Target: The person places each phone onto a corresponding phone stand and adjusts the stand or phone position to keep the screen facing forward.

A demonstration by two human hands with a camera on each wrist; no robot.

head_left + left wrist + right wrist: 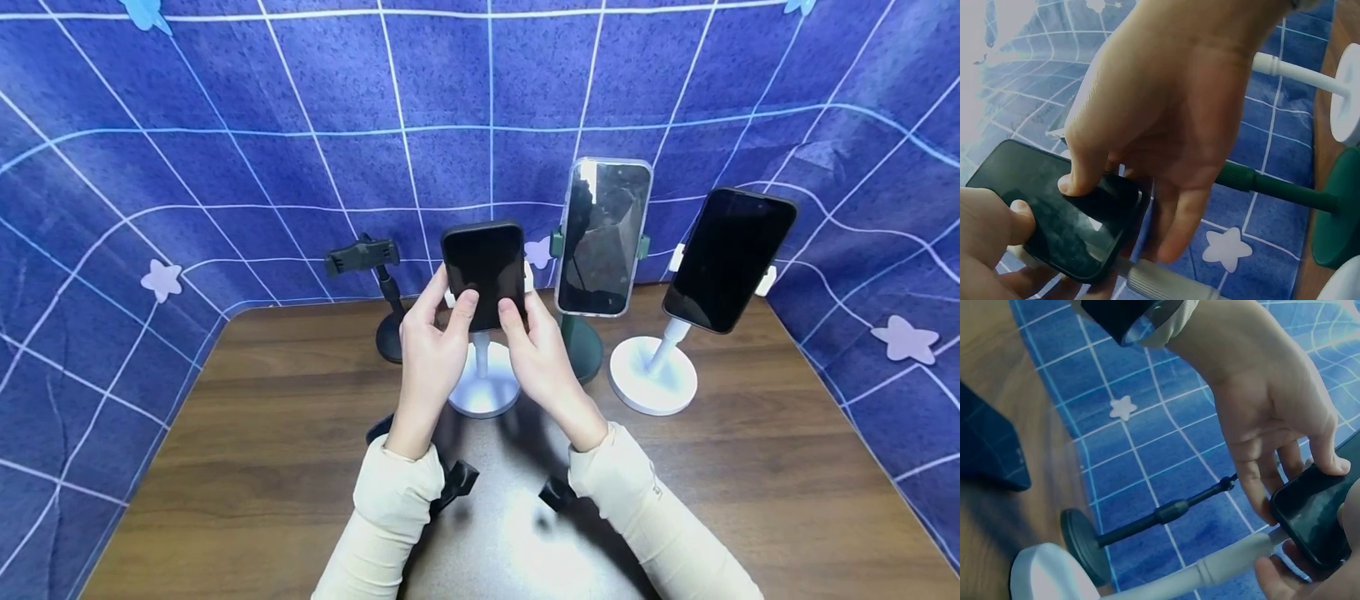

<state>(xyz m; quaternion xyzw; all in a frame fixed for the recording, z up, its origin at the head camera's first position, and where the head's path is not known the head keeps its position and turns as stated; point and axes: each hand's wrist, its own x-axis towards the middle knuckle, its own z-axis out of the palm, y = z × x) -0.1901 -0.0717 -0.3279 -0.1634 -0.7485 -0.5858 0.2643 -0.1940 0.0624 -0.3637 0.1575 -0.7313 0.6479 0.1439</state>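
Note:
A small black phone stands upright at a white phone stand, its dark screen facing me. My left hand grips its left edge, thumb on the lower screen and fingers behind. On the opposite edge, my right hand holds it the same way, its thumb bent onto the glass in the left wrist view. White clamp ends show beside the phone. The stand's ribbed stem rises behind the phone in the right wrist view. Most of the clamp is hidden by the phone and fingers.
An unoccupied black phone stand is at left. To the right, a green stand carries a clear-cased phone; another white stand carries a tilted black phone. A blue gridded cloth backs the wooden table.

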